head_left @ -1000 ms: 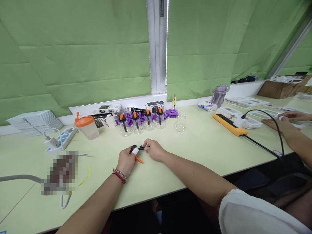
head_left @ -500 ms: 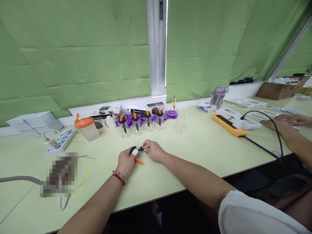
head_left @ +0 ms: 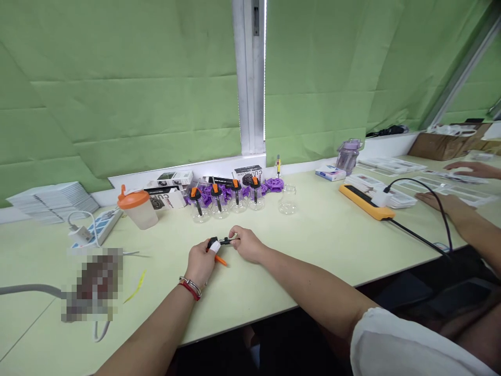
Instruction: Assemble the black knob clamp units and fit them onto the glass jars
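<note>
Both my hands meet over the pale green table (head_left: 321, 245), pinching a small black and orange clip-like part (head_left: 217, 245) between them. My left hand (head_left: 200, 263), with a taped fingertip and a red bracelet at the wrist, grips its black and orange end. My right hand (head_left: 247, 243) pinches the thin black stem on the other side. Behind them stands a row of small glass jars (head_left: 227, 201) fitted with orange and black parts, and one empty glass jar (head_left: 287, 199) beside the row.
Purple plastic pieces (head_left: 274, 184) and small boxes (head_left: 172, 178) line the window sill. An orange-lidded cup (head_left: 136, 208) and a power strip (head_left: 97, 225) stand left. A yellow bar (head_left: 364, 201) with a black cable lies right, where another person's hands (head_left: 442, 201) rest on sheets.
My hands stay pinched on the small part, barely shifting. The other person's far hand has moved away to the right.
</note>
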Demonstrator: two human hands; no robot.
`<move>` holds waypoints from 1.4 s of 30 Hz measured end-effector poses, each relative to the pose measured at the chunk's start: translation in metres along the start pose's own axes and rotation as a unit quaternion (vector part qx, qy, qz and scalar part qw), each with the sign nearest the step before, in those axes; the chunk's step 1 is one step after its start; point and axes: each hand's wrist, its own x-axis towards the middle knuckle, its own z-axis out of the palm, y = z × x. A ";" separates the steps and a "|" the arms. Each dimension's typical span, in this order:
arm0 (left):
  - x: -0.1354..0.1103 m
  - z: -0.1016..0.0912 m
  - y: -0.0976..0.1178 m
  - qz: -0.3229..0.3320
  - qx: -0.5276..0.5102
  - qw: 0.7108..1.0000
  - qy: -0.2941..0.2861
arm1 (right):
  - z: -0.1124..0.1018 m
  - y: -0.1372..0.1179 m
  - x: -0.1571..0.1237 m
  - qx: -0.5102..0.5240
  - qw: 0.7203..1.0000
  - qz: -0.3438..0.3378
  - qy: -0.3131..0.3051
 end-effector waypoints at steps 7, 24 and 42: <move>0.000 0.000 0.000 -0.009 -0.005 1.000 0.000 | 0.002 0.004 0.002 0.005 1.000 -0.006 0.003; 0.001 0.001 0.000 -0.002 -0.001 1.000 0.008 | 0.001 0.002 0.002 0.010 1.000 0.011 -0.002; 0.003 0.001 -0.003 -0.003 0.019 1.000 0.003 | 0.005 0.008 0.006 0.009 1.000 0.005 0.009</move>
